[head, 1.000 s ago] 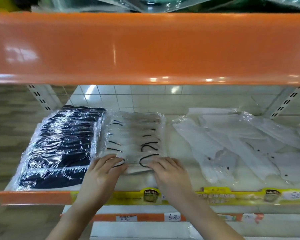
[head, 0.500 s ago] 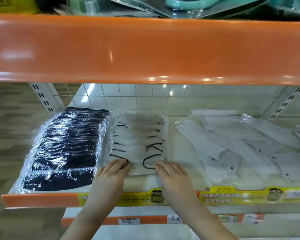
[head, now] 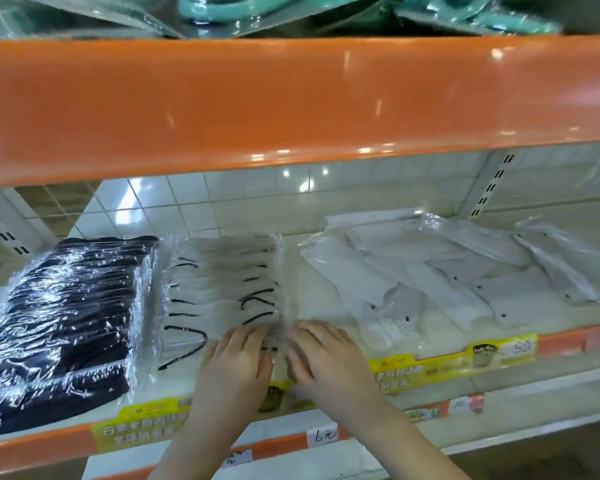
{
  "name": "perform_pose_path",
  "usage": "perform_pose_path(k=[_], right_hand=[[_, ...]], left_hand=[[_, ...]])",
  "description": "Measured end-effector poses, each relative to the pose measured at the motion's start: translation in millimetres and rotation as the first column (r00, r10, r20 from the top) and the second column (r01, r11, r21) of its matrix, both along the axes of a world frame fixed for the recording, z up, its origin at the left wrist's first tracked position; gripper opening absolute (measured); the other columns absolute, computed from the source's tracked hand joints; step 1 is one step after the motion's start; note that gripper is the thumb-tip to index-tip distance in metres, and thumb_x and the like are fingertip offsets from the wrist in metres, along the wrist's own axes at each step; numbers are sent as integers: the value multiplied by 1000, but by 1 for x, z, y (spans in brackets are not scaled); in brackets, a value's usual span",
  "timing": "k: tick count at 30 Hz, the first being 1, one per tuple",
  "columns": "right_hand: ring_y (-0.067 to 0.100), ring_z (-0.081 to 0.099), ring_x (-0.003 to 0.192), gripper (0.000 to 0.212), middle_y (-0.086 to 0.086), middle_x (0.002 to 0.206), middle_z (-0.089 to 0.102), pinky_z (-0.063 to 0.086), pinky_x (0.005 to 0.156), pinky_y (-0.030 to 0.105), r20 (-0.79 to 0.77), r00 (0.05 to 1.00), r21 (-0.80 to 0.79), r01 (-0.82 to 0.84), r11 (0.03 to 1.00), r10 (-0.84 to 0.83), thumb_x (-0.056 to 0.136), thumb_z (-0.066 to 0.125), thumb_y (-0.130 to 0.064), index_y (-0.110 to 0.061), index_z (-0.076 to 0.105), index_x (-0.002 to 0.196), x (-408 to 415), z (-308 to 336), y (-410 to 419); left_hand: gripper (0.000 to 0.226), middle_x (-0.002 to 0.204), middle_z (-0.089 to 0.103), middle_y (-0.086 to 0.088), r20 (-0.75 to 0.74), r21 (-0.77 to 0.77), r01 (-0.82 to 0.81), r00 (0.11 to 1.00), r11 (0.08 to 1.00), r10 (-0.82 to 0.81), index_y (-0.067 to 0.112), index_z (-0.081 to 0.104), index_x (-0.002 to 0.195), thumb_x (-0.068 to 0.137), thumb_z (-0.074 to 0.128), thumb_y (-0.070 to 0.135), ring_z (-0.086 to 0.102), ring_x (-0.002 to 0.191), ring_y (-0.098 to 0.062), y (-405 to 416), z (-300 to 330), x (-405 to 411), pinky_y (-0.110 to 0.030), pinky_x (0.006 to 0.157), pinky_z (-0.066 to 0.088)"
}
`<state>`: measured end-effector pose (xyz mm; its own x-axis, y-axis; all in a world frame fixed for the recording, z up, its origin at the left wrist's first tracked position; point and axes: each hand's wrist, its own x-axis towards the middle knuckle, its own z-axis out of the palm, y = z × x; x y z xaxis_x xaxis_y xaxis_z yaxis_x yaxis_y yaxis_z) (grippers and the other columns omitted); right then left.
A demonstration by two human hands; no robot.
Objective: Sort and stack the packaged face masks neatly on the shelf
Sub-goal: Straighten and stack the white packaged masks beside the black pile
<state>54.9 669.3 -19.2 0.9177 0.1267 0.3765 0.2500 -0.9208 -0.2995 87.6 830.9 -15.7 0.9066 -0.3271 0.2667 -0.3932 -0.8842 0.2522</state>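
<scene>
A row of white packaged masks with black ear loops (head: 222, 289) lies overlapped on the cream shelf (head: 312, 303), next to a row of black packaged masks (head: 66, 313) on the left. My left hand (head: 236, 362) and my right hand (head: 322, 355) rest flat, fingers forward, on the front right corner of the white row, close together. A loose spread of white packaged masks (head: 447, 278) lies unsorted on the right of the shelf.
The orange front of the shelf above (head: 291, 98) hangs over the work area, with teal packaged goods (head: 243, 8) on it. Yellow price strips (head: 447, 362) line the shelf's front edge. A lower shelf with price tags (head: 326, 436) sits below.
Both hands have slid right along the front of the white row and come closer together. The view has tilted and shifted.
</scene>
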Motion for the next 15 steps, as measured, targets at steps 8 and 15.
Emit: perform_pose_path(k=[8,15], right_hand=[[10,61,95,29,-10,103,65,51,76,25,23,990,-49,138,989,-137,82,48,-36,-24,68,98,-13,5,-90],[11,63,90,30,-10,96,67,52,74,24,19,977,-24,214,976,-214,78,48,-35,-24,70,95,-20,7,-170]], left_hand=[[42,96,70,-1,-33,-7,101,994,995,-101,16,73,93,70,39,28,68,84,-26,-89,10,-1,-38,64,55],[39,92,69,2,-13,-44,191,981,981,-192,18,71,89,67,42,28,67,81,-22,-172,12,-4,-33,59,53]])
